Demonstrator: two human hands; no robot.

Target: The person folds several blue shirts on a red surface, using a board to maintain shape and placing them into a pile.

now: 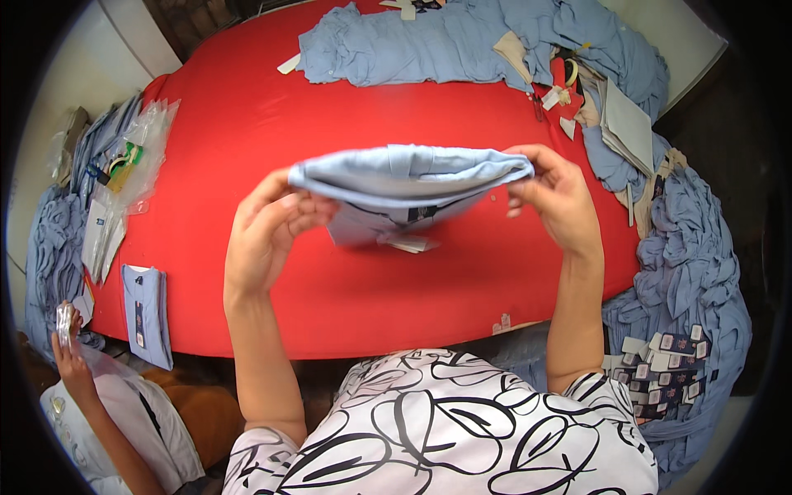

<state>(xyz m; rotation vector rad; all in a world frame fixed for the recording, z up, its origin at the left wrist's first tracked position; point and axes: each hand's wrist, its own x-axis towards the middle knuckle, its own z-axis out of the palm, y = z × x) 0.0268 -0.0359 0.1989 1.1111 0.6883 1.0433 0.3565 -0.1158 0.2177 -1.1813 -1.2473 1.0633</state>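
Note:
A light blue folded shirt (396, 177) is held up over the red-covered table (247, 115), its folded edge toward me and slightly gaping. My left hand (276, 214) pinches its left end and my right hand (561, 190) grips its right end, thumbs on the near side. Below that edge the rest of the shirt hangs, blurred, with a dark label and a white tag (410, 244) showing. The fingers behind the cloth are partly hidden.
Blue garments (396, 49) lie along the far edge; more are heaped at right (689, 239), with many tags (664, 367) below. Clear plastic bags (140, 157) and a folded shirt (147, 313) lie at left. A co-worker's hand (70, 355) holds clear plastic at lower left.

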